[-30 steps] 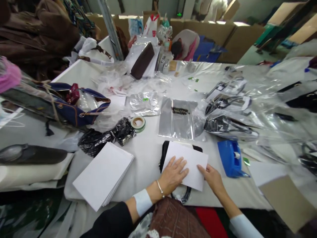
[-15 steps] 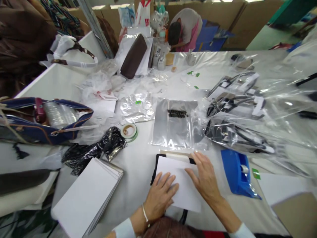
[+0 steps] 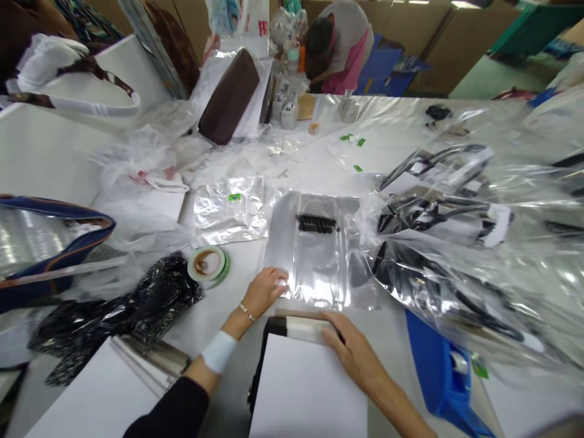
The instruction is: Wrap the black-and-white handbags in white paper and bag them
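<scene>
On the white table (image 3: 255, 267), left hand (image 3: 264, 291) touches the clear bag (image 3: 314, 255).

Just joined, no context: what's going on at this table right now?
A person at a cluttered white table is working with both hands. The left hand reaches forward onto the lower edge of a clear plastic bag lying flat, while the right hand rests on the top edge of a white sheet covering a black item. A blue tape dispenser sits to the right, a tape roll to the left. Another person bends over beyond the table.
</scene>
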{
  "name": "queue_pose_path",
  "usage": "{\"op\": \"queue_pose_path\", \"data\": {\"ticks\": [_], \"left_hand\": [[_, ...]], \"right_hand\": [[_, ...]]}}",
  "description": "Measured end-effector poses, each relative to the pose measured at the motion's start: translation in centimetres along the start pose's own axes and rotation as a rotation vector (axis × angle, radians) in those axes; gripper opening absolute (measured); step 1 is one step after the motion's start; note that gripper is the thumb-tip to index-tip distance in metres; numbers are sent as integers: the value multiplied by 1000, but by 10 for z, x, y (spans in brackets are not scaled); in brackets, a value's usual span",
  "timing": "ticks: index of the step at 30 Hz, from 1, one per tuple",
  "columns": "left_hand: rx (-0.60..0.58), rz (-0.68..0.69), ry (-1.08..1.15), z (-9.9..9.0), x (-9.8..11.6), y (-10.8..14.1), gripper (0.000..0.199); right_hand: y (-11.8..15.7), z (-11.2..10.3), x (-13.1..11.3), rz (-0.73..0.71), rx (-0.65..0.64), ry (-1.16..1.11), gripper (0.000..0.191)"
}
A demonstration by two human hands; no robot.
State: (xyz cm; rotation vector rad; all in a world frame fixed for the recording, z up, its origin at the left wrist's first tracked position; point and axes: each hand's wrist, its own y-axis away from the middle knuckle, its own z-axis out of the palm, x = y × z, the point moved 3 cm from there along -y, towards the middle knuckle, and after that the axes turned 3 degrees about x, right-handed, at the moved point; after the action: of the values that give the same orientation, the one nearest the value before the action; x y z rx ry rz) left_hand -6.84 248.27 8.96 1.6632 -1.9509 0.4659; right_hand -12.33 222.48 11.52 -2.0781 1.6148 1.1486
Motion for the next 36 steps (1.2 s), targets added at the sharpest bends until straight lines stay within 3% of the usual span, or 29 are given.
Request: {"op": "queue_pose_path", "data": {"ticks": [3, 7, 10, 14, 17, 21, 23, 25, 29, 32, 34, 36], "left_hand": [[-129, -5, -160, 31, -17, -32, 27], [-162, 0, -208, 45, -24, -39, 30], [-163, 5, -171, 43, -29, -38, 25], [-181, 20, -146, 41, -34, -40, 19], [-186, 50, -121, 40, -36, -43, 15], [-206, 94, -54, 34, -38, -43, 15], [-218, 99, -59, 28, -36, -42, 16], [-215, 94, -149, 20, -30, -41, 16], [-145, 122, -403, 0, -7, -43, 20], [-80, 169, -485, -16, 14, -47, 22], [-54, 189, -506, -26, 23, -49, 22], [-36, 202, -512, -35, 25, -50, 22]], "right_hand": [[-37, -36, 41, 143, 169, -45, 53], [-76, -71, 100, 145, 311, 233, 62], [-93, -85, 127, 7, 300, 436, 54], [-108, -107, 148, -137, 222, 544, 49], [-118, -128, 166, -131, 169, 614, 47], [-126, -148, 180, -12, 159, 568, 44], [-127, -147, 171, 45, 145, 489, 40], [-124, -136, 145, 53, 142, 374, 37], [-112, -84, 49, -132, 91, 211, 48], [-105, -36, -17, -350, 44, 260, 77], [-107, -13, -38, -406, 39, 361, 74], [-112, -6, -39, -380, 64, 452, 57]]}}
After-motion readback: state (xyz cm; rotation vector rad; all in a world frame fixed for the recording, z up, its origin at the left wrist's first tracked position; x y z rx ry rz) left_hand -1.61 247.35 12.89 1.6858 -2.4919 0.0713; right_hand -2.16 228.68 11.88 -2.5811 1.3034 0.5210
